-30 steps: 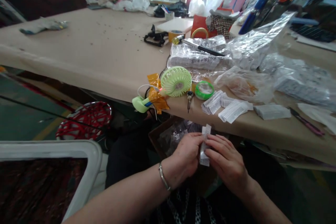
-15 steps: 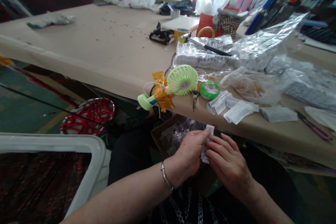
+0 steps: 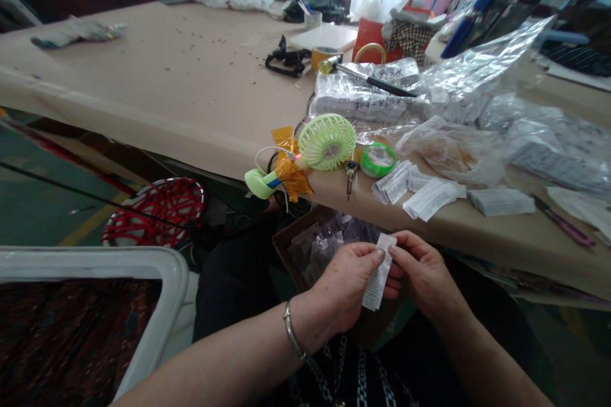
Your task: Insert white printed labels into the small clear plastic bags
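Note:
Small white printed labels in a thin stack are gripped between the thumb and fingers of my left hand, above my lap. My right hand pinches the upper right edge of the same labels, its thumb on the front and its fingers behind. Just beyond the hands, a cardboard box holds many small clear plastic pieces. On the table edge ahead lie fanned white labels, another bundle of labels and a neat label stack.
A green fan is taped to the table edge. Beside it are a soldering-iron-like tool and a green tape roll. Purple-handled scissors or snips lie at right, plastic bags behind. A white-rimmed tub stands at left.
My right hand has gone from lying flat over the labels to pinching their upper edge. The labels are now more exposed and tilted. The view has shifted slightly.

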The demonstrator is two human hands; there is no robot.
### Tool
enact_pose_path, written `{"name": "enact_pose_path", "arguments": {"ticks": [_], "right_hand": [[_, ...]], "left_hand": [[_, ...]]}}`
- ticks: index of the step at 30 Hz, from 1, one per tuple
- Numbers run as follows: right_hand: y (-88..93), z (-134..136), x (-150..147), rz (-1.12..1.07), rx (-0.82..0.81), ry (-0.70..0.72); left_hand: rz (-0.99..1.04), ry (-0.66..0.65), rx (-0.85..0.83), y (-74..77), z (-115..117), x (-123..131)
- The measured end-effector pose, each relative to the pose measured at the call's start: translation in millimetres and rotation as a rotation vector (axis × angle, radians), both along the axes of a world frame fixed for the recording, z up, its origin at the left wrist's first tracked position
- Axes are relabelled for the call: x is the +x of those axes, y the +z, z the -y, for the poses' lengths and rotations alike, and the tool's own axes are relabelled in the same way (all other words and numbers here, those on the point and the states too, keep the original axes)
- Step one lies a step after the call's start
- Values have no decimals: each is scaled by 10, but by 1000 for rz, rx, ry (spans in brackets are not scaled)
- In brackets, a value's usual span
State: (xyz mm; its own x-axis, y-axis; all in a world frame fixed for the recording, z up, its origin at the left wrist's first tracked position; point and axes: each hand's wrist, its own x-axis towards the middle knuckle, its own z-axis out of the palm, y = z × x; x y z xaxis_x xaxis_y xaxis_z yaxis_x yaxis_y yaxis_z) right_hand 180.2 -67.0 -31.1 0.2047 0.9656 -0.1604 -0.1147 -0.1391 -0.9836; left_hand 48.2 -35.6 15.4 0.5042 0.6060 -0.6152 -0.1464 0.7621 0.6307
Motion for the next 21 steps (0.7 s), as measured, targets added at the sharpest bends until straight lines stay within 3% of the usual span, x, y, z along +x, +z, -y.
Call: {"name": "enact_pose_path", "arguments": {"ticks": [5, 9, 13, 16, 21], "right_hand": [[10, 35, -122, -254, -102, 31], [-8, 88, -174, -198, -101, 76], [-8, 123, -183, 27, 9, 64], [17, 143, -163, 356, 207, 34], [66, 142, -125, 731, 420, 102]], "left_hand": [[49, -138, 15, 16, 19, -104], [30, -212, 1, -43, 4, -188], [17, -218, -2, -66, 6, -227], [45, -207, -22, -54, 12, -235], [102, -205, -37, -46, 17, -232]]}}
